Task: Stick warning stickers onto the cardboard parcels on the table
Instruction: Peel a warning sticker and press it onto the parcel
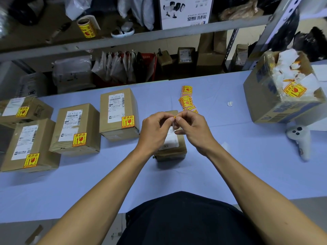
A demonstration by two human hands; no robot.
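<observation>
Head view, looking down on a pale blue table (pixel 230 156). Left hand (pixel 155 129) and right hand (pixel 192 126) close together above a small brown parcel (pixel 172 147), not resting on it. Fingertips of both hands pinched tight on one tiny bit of yellow and red sticker (pixel 175 117), held between the two thumbs. Most of that sticker hidden by the fingers, so hard to tell its shape.

Small parcel right under the hands, white label on top, half covered by the hands.

Four more cardboard parcels off to the left. Nearest one (pixel 117 113) with a white label and a yellow warning sticker (pixel 128 122) at its near right corner. Next one (pixel 76 129) with a yellow sticker too. Another at the near left (pixel 31 145), sticker on its near edge. Last one at the far left (pixel 24 108), also with a sticker.

Loose pile of yellow stickers (pixel 187 99) on the table just behind the right hand.

Big torn open box (pixel 283 89) at the far right, scraps of white paper and one yellow sticker inside. White controller (pixel 299 140) lying on the table near that box.

Roll of yellow stickers (pixel 86 26) up on the grey shelf (pixel 159 35) behind the table.
</observation>
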